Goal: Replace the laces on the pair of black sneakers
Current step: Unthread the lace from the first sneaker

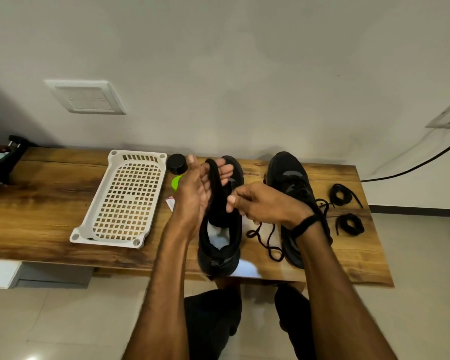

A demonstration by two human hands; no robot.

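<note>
Left hand: the left hand (195,193) is raised palm-up above the bench (50,203), fingers spread and nearly straight, with a loop of the black lace (215,178) draped over them
Right hand: the right hand (260,203) pinches the same lace between thumb and fingertips, just beside the left palm; the two hands are close but not touching
Lace: it runs from the loop down through the pinch, and the loose tail (266,240) on the bench between the shoes looks to be its free end
Middle sneaker: the middle sneaker (220,258) stands at the front edge of the bench under the hands, heel toward the person; its eyelets are hidden by the hands
Second sneaker: the second sneaker (289,178) sits toward the right end, partly behind the right wrist, laces seemingly still in
Spare laces: two coiled laces (342,194) lie at the right end, well apart from the hands
Other things: a white perforated tray (109,162) lies left of centre, with a black cap (177,163) near the back edge beside it
Handling: the lace is light, limp and likely to slip or tangle, so it is best wound under light tension and gripped near a tip; the sneakers are soft-sided yet steady, best held at the heel or collar
</note>
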